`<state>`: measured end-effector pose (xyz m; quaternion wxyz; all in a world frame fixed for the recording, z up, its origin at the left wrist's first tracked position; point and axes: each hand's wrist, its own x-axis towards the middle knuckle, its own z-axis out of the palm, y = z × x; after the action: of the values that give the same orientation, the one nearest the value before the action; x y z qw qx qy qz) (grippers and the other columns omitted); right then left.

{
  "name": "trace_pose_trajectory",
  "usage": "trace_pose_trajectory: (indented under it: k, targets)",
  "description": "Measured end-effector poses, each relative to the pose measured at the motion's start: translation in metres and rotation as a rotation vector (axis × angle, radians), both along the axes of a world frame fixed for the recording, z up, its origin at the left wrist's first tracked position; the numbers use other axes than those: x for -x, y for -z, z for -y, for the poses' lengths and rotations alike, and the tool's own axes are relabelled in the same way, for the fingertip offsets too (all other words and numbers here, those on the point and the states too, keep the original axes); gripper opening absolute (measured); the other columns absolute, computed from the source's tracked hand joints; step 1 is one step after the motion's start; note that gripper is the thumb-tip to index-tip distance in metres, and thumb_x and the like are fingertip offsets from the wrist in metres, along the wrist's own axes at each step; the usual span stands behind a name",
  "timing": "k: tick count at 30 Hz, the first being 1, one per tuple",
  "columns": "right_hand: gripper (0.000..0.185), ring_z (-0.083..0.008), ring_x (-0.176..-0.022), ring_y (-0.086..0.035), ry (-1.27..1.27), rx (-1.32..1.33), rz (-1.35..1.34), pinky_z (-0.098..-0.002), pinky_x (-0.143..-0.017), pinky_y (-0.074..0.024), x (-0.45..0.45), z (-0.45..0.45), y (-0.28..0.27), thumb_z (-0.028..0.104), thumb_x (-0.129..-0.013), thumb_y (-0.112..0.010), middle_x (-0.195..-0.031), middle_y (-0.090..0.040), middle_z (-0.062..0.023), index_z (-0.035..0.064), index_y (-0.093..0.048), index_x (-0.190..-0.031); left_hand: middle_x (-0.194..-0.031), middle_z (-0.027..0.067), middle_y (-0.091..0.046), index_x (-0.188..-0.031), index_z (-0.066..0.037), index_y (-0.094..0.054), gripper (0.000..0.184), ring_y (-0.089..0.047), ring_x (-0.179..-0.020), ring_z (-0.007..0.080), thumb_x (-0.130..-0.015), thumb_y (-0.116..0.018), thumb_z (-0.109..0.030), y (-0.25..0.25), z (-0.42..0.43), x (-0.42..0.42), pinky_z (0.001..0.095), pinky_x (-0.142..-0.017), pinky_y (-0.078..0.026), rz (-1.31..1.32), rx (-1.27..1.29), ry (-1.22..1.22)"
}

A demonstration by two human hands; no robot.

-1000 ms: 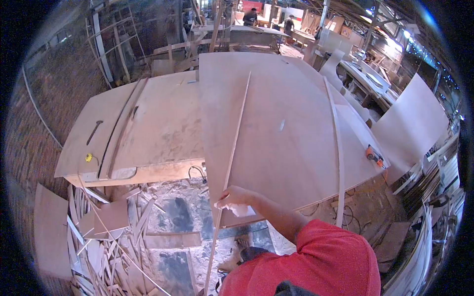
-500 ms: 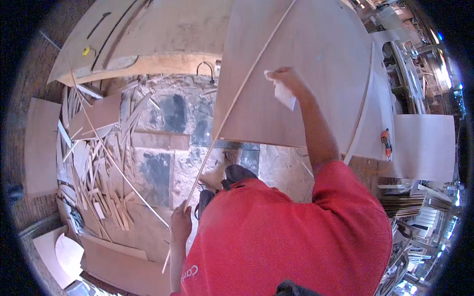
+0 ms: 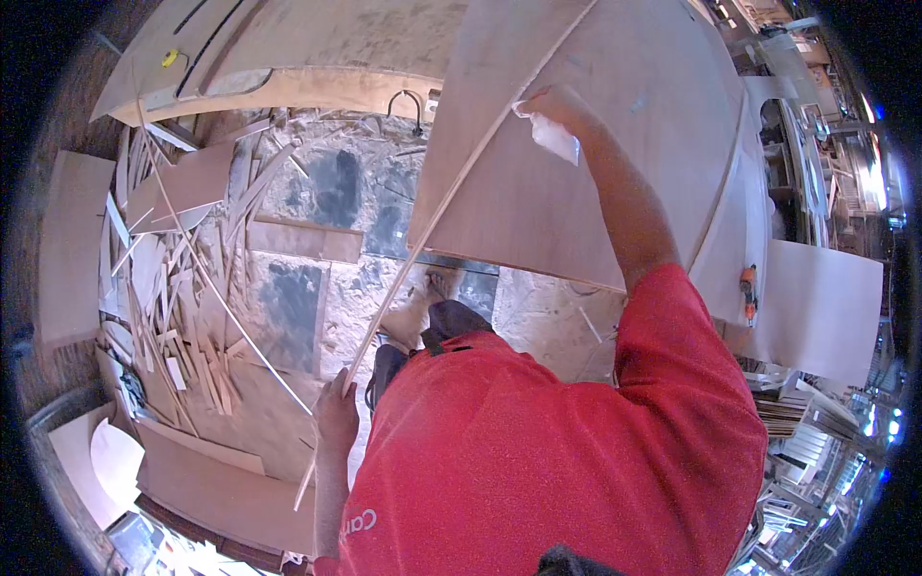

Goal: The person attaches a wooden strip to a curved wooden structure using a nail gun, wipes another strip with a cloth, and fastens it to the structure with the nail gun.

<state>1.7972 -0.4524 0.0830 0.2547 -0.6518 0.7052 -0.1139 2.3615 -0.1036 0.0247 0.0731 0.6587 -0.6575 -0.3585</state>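
A long thin wooden strip point(image 3: 420, 242) runs slantwise from over the large flat panel point(image 3: 624, 182) back past my body. Near its lower end, my left hand point(image 3: 336, 415) is closed around it. My right hand point(image 3: 560, 108) pinches a folded white sheet point(image 3: 555, 141), paper or cloth, whose loose part hangs below the fingers. The pinched edge of that sheet is at the strip, over the panel. Whether it wraps around the strip is too small to tell.
Another thin strip point(image 3: 230, 312) slants across the left. Wood offcuts point(image 3: 197, 355) lie heaped on the dusty floor. An orange power tool point(image 3: 748, 293) rests at the panel's right edge. Beyond the floor stands a workbench point(image 3: 336, 86) with a yellow tape measure point(image 3: 170, 58).
My right hand has moved up and left with the white sheet, from beside the strip to against it. My left hand still grips the strip. The view has shifted slightly.
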Motion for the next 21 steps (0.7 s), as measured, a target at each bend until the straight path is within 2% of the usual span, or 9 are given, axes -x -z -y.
trace_pose_trajectory:
  k: [1, 3, 10, 15, 18, 21]
  targets:
    - [0.043, -0.0228, -0.076, -0.068, -0.086, 0.054, -0.06, -0.0411, -0.069, -0.0536, 0.002, 0.004, 0.003, 0.038, -0.076, -0.084, -0.086, -0.073, -0.0102, 0.0014, -0.076, -0.098, -0.106, 0.0255, -0.068, -0.129, -0.002, -0.064, 0.034, -0.067, -0.096, 0.0451, -0.099, -0.062, -0.017, -0.003, 0.001, 0.0, 0.0515, -0.079, -0.054, 0.012, -0.009, -0.004]
    - [0.043, -0.023, -0.075, -0.068, 0.243, -0.167, 0.146, -0.0407, -0.068, -0.0534, 0.0, 0.016, 0.004, 0.037, -0.076, -0.084, -0.085, -0.073, -0.0099, 0.0016, -0.076, -0.098, -0.106, 0.0253, -0.068, -0.129, -0.002, -0.064, 0.034, -0.067, -0.095, 0.0451, -0.098, -0.063, -0.016, 0.001, 0.0, -0.001, 0.0514, -0.078, -0.054, 0.0, 0.006, -0.004]
    - [0.041, -0.0236, -0.074, -0.069, 0.197, -0.13, -0.001, -0.0414, -0.066, -0.0531, -0.006, 0.022, 0.008, 0.035, -0.076, -0.084, -0.084, -0.073, -0.0089, 0.0014, -0.075, -0.098, -0.104, 0.0254, -0.067, -0.13, -0.003, -0.065, 0.035, -0.066, -0.093, 0.0461, -0.097, -0.065, -0.014, 0.005, -0.003, -0.003, 0.052, -0.076, -0.053, -0.046, 0.022, -0.032]
    - [0.042, -0.023, -0.073, -0.067, 0.294, -0.189, 0.156, -0.04, -0.066, -0.0524, 0.0, 0.027, 0.007, 0.033, -0.079, -0.079, -0.087, -0.072, -0.0084, 0.0031, -0.072, -0.107, -0.104, 0.026, -0.066, -0.132, -0.004, -0.064, 0.035, -0.066, -0.093, 0.0472, -0.099, -0.063, -0.015, 0.007, -0.004, -0.003, 0.0528, -0.076, -0.052, 0.007, 0.004, -0.011]
    - [0.043, -0.0235, -0.073, -0.066, 0.217, -0.156, 0.101, -0.0402, -0.066, -0.0518, -0.009, 0.022, -0.011, 0.033, -0.081, -0.077, -0.087, -0.071, -0.0085, 0.0035, -0.071, -0.111, -0.104, 0.0269, -0.066, -0.133, -0.004, -0.063, 0.036, -0.066, -0.093, 0.0477, -0.1, -0.061, -0.017, -0.004, 0.0, 0.002, 0.0535, -0.076, -0.052, 0.034, -0.03, -0.014]
    - [0.041, -0.0239, -0.073, -0.066, 0.241, -0.175, 0.065, -0.0414, -0.067, -0.0518, 0.028, 0.049, 0.032, 0.033, -0.081, -0.078, -0.087, -0.071, -0.0086, 0.0037, -0.072, -0.109, -0.104, 0.0275, -0.066, -0.133, -0.003, -0.062, 0.036, -0.066, -0.094, 0.048, -0.1, -0.06, -0.018, -0.01, 0.002, 0.004, 0.0537, -0.077, -0.052, 0.034, -0.041, -0.022]
